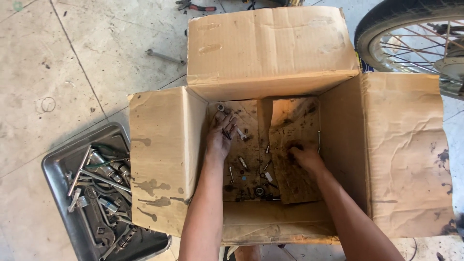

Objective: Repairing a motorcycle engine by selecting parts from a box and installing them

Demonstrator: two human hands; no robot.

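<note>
— Bolts (243, 163) and other small metal bits lie scattered on the stained bottom of the open cardboard box (166, 159), which sits on the concrete floor (58, 63). Where are the hands?

— Both are down inside. The left hand (220, 137) lies flat, fingers spread over a few dark pieces near the back wall. The right hand (304, 157) rests palm down on the oily bottom flap; whether it grips anything cannot be told.

— How much looks sorted?

— Judging by the scatter, not much: many pieces remain loose in the box. A metal tray (60, 162) just left of it already holds wrenches and sockets.

— Anything else nearby?

— A spoked wheel (411, 38) at upper right, and red-handled pliers (195, 6) beyond the box.
</note>
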